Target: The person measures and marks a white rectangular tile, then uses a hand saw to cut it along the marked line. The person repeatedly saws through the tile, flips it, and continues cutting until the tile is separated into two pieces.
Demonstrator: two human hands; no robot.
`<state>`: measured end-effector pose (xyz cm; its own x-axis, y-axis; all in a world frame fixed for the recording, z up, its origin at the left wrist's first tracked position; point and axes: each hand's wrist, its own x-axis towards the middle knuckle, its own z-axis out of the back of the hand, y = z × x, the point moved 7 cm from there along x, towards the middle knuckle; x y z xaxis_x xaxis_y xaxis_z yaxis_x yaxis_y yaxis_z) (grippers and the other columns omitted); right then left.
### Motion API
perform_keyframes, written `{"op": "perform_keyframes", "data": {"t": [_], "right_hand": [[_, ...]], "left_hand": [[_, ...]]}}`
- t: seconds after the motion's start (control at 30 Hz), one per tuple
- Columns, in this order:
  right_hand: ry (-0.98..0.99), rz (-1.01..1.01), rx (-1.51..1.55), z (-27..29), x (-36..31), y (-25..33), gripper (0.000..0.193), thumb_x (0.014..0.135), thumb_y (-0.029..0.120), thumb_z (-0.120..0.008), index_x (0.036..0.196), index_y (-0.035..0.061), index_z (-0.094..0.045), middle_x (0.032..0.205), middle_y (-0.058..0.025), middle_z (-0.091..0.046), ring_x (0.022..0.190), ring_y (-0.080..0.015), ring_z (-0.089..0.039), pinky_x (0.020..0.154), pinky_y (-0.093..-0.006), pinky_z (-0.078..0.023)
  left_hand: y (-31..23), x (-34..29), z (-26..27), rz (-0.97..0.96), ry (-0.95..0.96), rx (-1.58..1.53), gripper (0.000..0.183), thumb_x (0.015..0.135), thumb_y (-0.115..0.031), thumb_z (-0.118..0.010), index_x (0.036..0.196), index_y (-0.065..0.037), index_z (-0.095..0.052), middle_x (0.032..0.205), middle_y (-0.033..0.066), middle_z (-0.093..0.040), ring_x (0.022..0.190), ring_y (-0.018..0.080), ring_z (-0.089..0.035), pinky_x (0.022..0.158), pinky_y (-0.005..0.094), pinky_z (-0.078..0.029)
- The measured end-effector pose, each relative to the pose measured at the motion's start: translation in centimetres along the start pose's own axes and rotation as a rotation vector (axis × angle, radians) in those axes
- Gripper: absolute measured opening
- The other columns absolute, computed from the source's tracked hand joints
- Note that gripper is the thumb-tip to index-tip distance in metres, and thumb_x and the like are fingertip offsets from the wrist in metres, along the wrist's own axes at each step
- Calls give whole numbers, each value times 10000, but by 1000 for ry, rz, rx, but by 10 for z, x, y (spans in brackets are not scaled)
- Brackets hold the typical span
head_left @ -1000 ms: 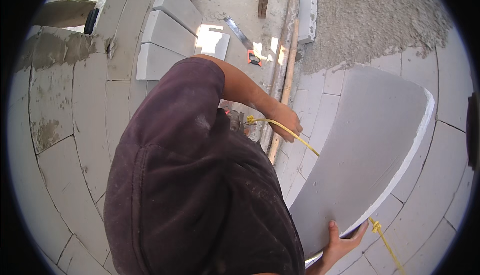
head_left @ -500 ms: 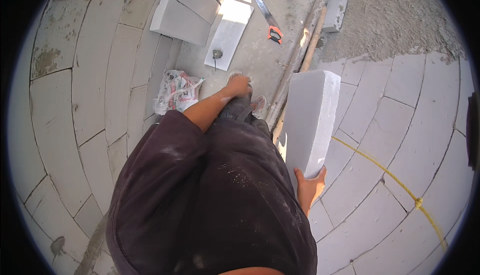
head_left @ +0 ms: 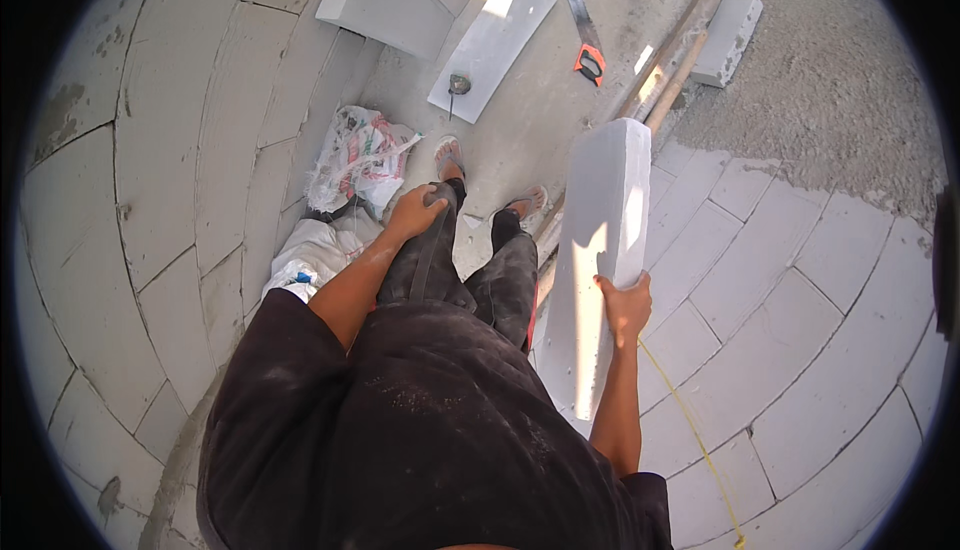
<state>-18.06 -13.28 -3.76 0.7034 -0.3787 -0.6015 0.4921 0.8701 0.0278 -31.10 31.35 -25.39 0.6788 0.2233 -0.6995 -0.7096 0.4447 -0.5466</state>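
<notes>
My right hand [head_left: 626, 308] grips the edge of a long, light-grey lightweight concrete block [head_left: 588, 250], thumb on its broad face and the other fingers mostly hidden behind. The block stands on end at a slant to the right of my legs, with a sunlit patch down its face. My left hand [head_left: 416, 213] is curled on the dark trouser leg [head_left: 425, 260] near the knee. Its fingers seem closed on the cloth.
A handsaw [head_left: 585, 35] with an orange handle lies ahead on the floor. Left of it is a flat pale slab [head_left: 495, 45] bearing a small dark tool [head_left: 458, 85]. Plastic sacks [head_left: 365, 160] sit by the left block wall [head_left: 165, 190]. Wooden poles [head_left: 675, 80] and a yellow rope [head_left: 690, 420] lie to the right.
My view has shifted, so more of my legs, feet and the sacks shows. My left hand has drawn back toward me along the leg. My right hand still holds the block, whose lower part now shows.
</notes>
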Motion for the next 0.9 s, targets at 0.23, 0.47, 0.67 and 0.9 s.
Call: {"op": "perform_keyframes", "data": {"t": [0.23,0.47,0.67,0.9], "right_hand": [[66,80,208,-84,142,87,896,687,414,-934,1335,-89,-573,1169,-291,-749,1060,-425,-756,931,-485,-601],[408,37,1010,-240,233,114,769,818,263,-896,1381,-122,-541,1218,-268,-711,1055,-345,-740,925,-425,-606],[626,-142,1190,-392,290,89,810,869,293,-870,1469,-83,-475,1317,-260,-660,1174,-345,-689,1011,-446,-568],[838,-164,1248,-482,348,61,944,899,300,-857,1599,-50,-329,1508,-269,-532,1400,-364,-538,1184,-480,-439]], "left_hand": [[-45,58,-145,184,366,-369,915,991,-681,-644,1584,-3,-486,1569,224,-557,1433,363,-554,1187,449,-429],[-8,143,-199,547,472,-761,1031,992,-785,-545,1615,27,-412,1561,231,-536,1446,356,-503,1206,507,-388],[72,202,-211,511,273,-611,790,1011,-624,-679,1448,31,-615,1273,167,-722,1161,270,-691,1016,430,-537],[107,246,-260,408,120,-539,622,1009,-481,-751,1317,58,-700,1142,144,-764,985,219,-728,881,389,-587]]}}
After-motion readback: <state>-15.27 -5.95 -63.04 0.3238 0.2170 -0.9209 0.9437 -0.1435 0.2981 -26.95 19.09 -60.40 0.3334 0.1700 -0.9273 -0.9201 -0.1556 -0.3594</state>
